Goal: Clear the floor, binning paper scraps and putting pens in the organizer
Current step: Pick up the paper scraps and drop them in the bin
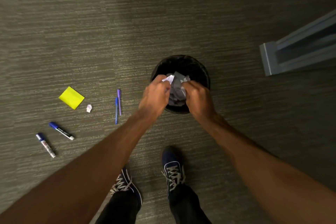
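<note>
Paper scraps [175,85] gripped by both hands [155,94] over bin [198,71]; 2 pens [117,104] left.

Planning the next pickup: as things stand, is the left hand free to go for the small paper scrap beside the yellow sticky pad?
Probably not yet. The left hand and right hand are both gripping crumpled paper over the bin. The scrap itself lies uncovered on the carpet, apart from the sticky pad.

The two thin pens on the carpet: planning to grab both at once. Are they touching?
Touching, it seems: the head view shows the blue pen and purple pen lying side by side with no visible gap.
</note>
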